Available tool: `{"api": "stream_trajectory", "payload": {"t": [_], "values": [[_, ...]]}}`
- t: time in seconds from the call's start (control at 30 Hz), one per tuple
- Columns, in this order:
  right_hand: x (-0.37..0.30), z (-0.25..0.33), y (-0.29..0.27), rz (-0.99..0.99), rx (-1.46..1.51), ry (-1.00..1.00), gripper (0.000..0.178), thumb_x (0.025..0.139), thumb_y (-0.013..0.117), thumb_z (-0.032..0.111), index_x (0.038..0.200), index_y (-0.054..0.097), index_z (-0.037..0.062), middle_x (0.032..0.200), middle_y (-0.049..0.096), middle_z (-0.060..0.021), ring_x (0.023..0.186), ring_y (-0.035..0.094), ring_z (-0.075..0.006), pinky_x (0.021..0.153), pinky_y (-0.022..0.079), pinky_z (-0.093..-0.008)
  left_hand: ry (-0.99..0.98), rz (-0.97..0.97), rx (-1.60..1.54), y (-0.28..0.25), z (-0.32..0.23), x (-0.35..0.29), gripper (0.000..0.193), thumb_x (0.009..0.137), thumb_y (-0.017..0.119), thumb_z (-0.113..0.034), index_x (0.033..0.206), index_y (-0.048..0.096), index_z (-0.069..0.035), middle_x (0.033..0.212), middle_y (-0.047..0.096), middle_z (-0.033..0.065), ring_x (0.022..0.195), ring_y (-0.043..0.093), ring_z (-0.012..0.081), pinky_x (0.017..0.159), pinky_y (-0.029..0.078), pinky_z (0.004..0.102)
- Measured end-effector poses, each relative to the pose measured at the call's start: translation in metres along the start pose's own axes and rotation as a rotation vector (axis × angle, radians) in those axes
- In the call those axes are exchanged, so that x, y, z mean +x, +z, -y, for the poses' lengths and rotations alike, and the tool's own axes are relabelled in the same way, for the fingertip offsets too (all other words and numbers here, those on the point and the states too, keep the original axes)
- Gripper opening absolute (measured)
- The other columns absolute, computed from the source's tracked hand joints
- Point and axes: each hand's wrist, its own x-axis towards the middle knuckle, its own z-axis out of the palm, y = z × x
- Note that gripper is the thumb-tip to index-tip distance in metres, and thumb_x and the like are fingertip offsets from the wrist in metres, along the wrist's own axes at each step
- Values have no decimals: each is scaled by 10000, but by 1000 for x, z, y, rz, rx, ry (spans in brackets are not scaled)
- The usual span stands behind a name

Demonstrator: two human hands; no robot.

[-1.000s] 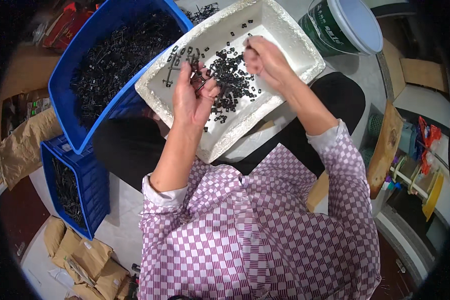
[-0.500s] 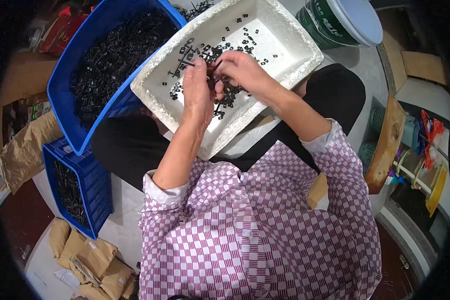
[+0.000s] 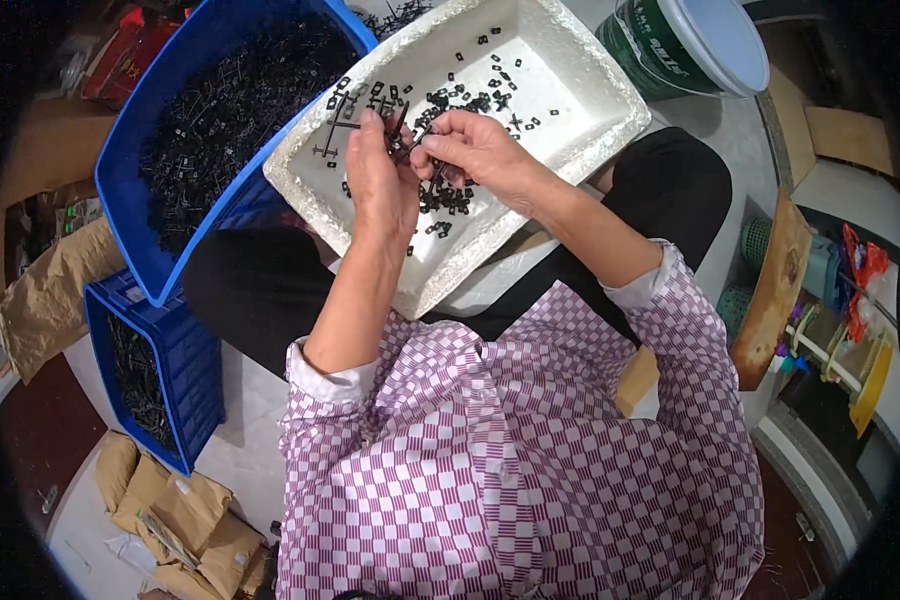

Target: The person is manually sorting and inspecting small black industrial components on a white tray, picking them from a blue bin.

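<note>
My left hand [image 3: 378,185] is closed around a black plastic sprue [image 3: 342,125], whose branches with small tabs stick out to the left past the thumb. Close beside it, my right hand [image 3: 485,155] pinches a thin black rod of the same plastic between thumb and fingers. Whether that rod is still joined to the sprue cannot be made out. Both hands are over a white foam box [image 3: 560,55] that rests tilted across my lap. Small black rectangular pieces [image 3: 445,200] lie scattered and heaped on its bottom, partly hidden by the hands.
A large blue bin [image 3: 120,215] full of black sprues [image 3: 240,130] stands at the left, overlapped by the foam box. Below it is a smaller blue crate [image 3: 190,370] with more black parts. A green and white bucket [image 3: 660,50] stands far right; brown paper packages [image 3: 195,510] lie near left.
My left hand has shifted slightly left and down with the sprue, which now spreads further over the box's left side. My right hand has moved slightly down and left, staying close to it.
</note>
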Motion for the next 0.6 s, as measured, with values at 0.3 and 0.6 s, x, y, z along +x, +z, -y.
{"api": "stream_trajectory", "payload": {"t": [0.3, 0.6], "values": [[3, 3, -5, 25, -54, 62, 125, 877, 533, 161, 924, 527, 46, 790, 615, -6, 613, 514, -39, 509, 404, -173, 22, -11, 36, 2, 0, 2, 262, 926, 418, -311, 870, 437, -56, 688, 468, 40, 474, 456, 117, 389, 375, 230], [18, -21, -11, -194, -431, -72, 75, 803, 479, -21, 867, 507, 7, 659, 584, -55, 525, 531, -103, 450, 410, -218, 67, 20, 109, 13, 18, -1, 267, 928, 413, -302, 832, 440, -54, 616, 470, 26, 439, 444, 97, 362, 346, 219]]}}
